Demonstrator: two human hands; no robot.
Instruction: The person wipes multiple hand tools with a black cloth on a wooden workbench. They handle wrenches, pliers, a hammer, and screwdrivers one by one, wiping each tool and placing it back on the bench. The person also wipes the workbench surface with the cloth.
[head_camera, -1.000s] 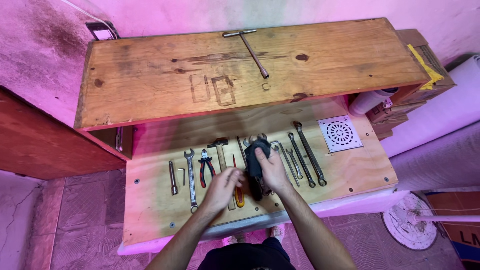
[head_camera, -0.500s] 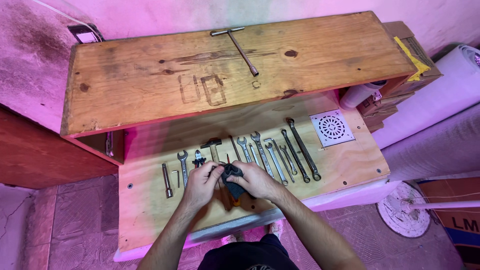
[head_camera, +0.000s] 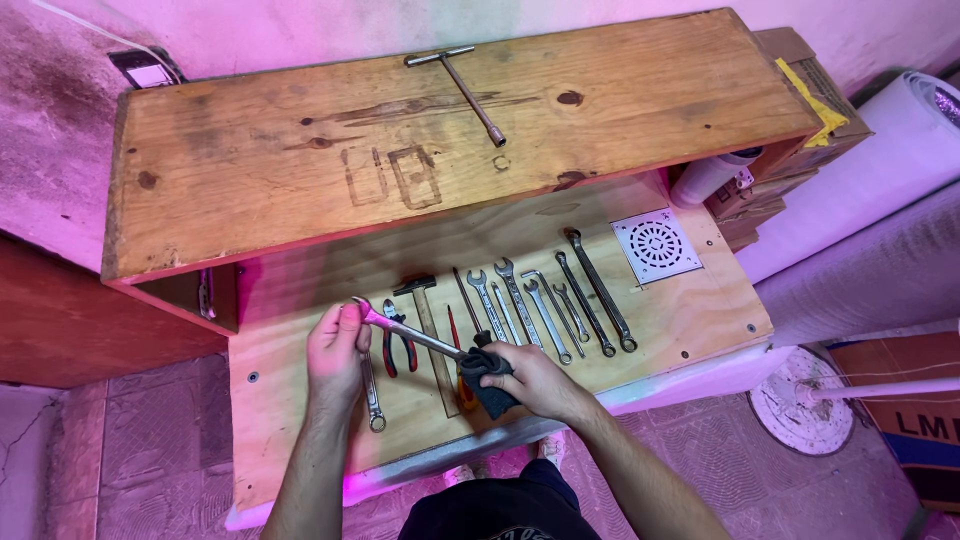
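Note:
My left hand (head_camera: 337, 352) pinches the open end of a silver combination wrench (head_camera: 410, 334) and holds it up off the lower wooden board (head_camera: 300, 420). My right hand (head_camera: 528, 377) grips a dark cloth (head_camera: 487, 378) wrapped around the wrench's other end. Below the lifted wrench lie red-handled pliers (head_camera: 397, 345), a hammer (head_camera: 428, 335), a second small wrench (head_camera: 372, 396) and a screwdriver with an orange handle (head_camera: 462, 375).
A row of several wrenches (head_camera: 550, 305) lies on the board right of my hands. A square metal drain grate (head_camera: 656, 243) sits at the far right. A T-handle socket wrench (head_camera: 466, 87) rests on the upper wooden shelf (head_camera: 300, 150). Boxes and a white roll stand at the right.
Both hands came together over the tools, then lifted one wrench; the left hand now holds its end out to the left while the right hand's cloth sits at the other end.

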